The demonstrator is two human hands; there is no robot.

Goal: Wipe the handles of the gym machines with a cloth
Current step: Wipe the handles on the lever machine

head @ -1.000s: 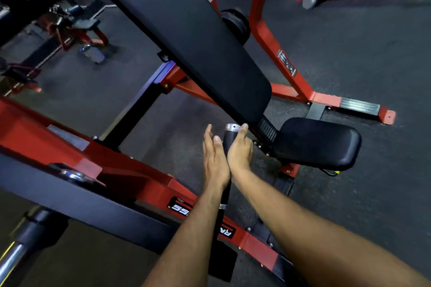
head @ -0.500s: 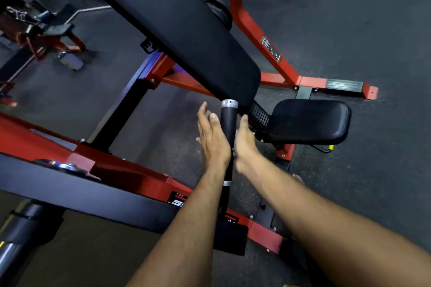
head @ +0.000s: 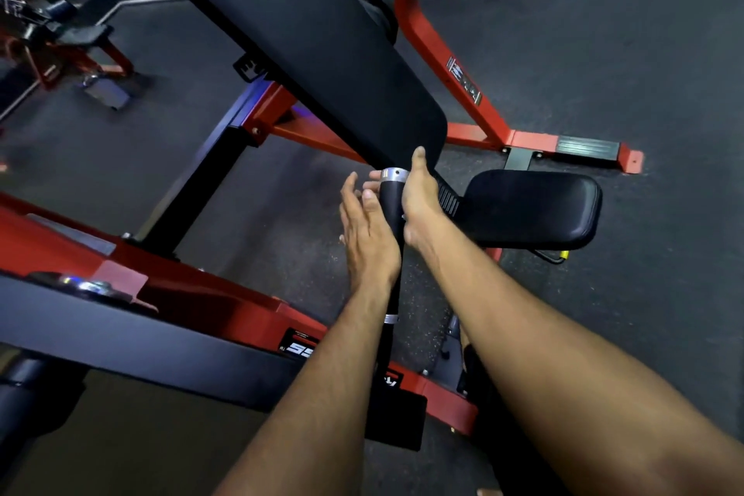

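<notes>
A black handle (head: 391, 201) with a silver end cap stands upright near the middle of the scene, just in front of the lower edge of the long black back pad (head: 306, 32) and left of the black seat (head: 531, 207). The right hand (head: 420, 199) wraps round its upper part, thumb pointing up and fingertips showing on the far left side, while the left hand (head: 366, 236) lies flat against its left side with straight fingers. Red frame bars (head: 455, 64) rest on the dark floor (head: 624, 52).
</notes>
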